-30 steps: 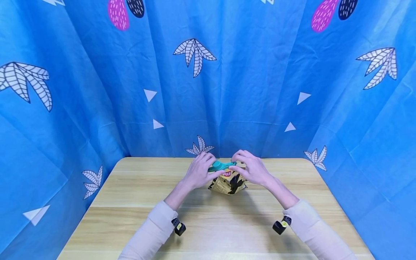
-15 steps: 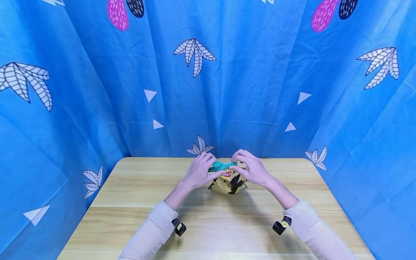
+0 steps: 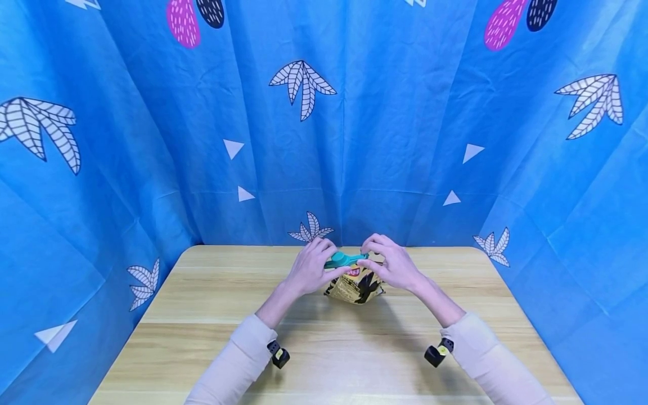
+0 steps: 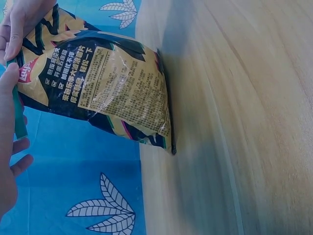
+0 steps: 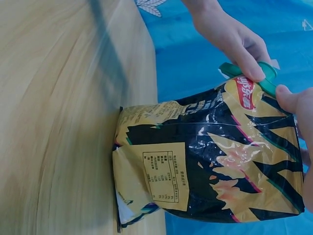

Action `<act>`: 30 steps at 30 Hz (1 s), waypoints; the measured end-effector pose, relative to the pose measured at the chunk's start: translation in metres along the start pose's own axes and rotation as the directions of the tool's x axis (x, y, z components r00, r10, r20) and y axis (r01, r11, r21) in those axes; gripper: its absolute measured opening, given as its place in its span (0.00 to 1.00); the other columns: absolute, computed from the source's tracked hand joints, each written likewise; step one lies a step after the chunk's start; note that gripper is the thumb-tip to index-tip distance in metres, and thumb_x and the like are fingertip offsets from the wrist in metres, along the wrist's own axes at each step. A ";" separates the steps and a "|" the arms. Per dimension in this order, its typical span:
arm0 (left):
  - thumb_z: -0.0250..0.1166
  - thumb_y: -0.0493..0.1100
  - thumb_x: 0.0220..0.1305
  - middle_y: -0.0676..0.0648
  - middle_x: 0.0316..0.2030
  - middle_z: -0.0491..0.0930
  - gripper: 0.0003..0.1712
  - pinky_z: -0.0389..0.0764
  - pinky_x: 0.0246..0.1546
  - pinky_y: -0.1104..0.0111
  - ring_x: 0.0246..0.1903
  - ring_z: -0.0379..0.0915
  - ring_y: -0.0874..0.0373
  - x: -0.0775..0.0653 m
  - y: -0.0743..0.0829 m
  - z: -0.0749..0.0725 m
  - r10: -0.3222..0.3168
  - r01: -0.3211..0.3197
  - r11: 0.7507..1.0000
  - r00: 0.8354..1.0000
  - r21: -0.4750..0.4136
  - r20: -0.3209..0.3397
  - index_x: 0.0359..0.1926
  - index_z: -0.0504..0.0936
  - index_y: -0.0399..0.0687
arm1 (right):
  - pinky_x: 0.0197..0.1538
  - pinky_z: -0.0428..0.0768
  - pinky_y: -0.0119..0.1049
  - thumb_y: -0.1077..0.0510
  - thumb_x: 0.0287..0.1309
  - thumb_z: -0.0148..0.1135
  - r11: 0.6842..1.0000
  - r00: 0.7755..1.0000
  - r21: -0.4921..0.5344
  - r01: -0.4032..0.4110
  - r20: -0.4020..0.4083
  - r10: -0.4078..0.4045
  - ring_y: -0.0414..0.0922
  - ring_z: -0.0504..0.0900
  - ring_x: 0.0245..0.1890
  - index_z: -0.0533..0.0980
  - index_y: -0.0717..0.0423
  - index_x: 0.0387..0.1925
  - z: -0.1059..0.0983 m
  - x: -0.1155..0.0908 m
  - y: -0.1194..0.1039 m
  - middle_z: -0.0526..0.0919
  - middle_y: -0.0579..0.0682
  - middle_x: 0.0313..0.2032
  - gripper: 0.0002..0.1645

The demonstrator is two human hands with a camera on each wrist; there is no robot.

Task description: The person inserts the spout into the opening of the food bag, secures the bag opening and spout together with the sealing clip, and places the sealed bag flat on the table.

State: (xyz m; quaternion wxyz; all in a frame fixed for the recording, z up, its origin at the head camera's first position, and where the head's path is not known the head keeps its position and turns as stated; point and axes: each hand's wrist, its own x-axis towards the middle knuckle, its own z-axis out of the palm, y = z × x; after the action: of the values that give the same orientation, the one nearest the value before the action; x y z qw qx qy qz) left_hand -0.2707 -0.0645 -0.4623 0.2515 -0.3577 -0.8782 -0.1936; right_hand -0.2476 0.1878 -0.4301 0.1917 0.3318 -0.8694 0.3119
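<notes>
A gold and black snack bag [image 3: 354, 288] with a red label stands upright near the table's far edge, its lower end at the tabletop. Across its top lies a green bag clip [image 3: 342, 259]. My left hand [image 3: 311, 267] pinches the clip's left part, thumb on the near side. At the other end, my right hand [image 3: 395, 263] pinches the clip with thumb and fingers. The left wrist view shows the bag's printed text panel [image 4: 124, 83]; in the right wrist view the clip [image 5: 266, 78] sits between both thumbs. Fingers behind the bag are partly hidden.
The light wooden table [image 3: 349, 360] has rounded far corners. Blue curtains [image 3: 395, 140] with leaf and triangle prints enclose it at the back and both sides. Black wrist cameras hang at the left cuff [image 3: 278, 354] and the right cuff [image 3: 438, 352].
</notes>
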 end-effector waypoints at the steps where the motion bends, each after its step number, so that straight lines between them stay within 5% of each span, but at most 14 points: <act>1: 0.71 0.65 0.64 0.50 0.45 0.82 0.25 0.77 0.42 0.67 0.44 0.72 0.57 0.000 0.000 0.000 0.001 -0.001 1.000 1.000 -0.002 -0.001 0.47 0.86 0.52 | 0.42 0.82 0.48 0.52 0.64 0.74 1.000 1.000 -0.012 0.002 0.000 -0.002 0.49 0.82 0.46 0.83 0.48 0.38 0.000 0.000 0.000 0.84 0.45 0.45 0.07; 8: 0.70 0.65 0.66 0.51 0.45 0.82 0.24 0.74 0.40 0.68 0.43 0.70 0.58 0.000 0.001 0.000 0.000 0.000 1.000 1.000 -0.002 0.005 0.45 0.84 0.52 | 0.40 0.80 0.38 0.50 0.62 0.75 0.991 0.997 -0.119 0.059 -0.036 -0.064 0.45 0.80 0.43 0.83 0.47 0.38 -0.001 -0.001 0.001 0.84 0.45 0.43 0.09; 21: 0.67 0.64 0.69 0.49 0.48 0.82 0.24 0.74 0.41 0.67 0.45 0.70 0.57 -0.003 0.004 -0.003 0.011 -0.011 1.000 1.000 -0.002 0.022 0.49 0.85 0.50 | 0.36 0.78 0.36 0.46 0.56 0.78 0.964 0.979 -0.223 0.143 -0.108 -0.171 0.42 0.79 0.39 0.86 0.46 0.39 -0.002 -0.004 0.008 0.85 0.44 0.40 0.14; 30: 0.67 0.64 0.68 0.47 0.51 0.83 0.26 0.81 0.55 0.59 0.53 0.76 0.52 -0.007 0.000 -0.009 -0.005 0.006 1.000 1.000 -0.002 0.029 0.50 0.84 0.47 | 0.37 0.80 0.40 0.45 0.55 0.79 0.950 0.968 -0.266 0.163 -0.144 -0.206 0.44 0.80 0.40 0.86 0.46 0.36 -0.007 -0.009 0.015 0.85 0.45 0.39 0.13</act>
State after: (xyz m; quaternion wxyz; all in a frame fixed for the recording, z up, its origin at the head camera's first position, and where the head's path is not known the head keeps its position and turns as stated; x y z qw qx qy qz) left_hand -0.2636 -0.0728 -0.4591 0.2381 -0.3582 -0.8826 -0.1900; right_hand -0.2510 0.2056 -0.4363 0.3344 0.3570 -0.8474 0.2067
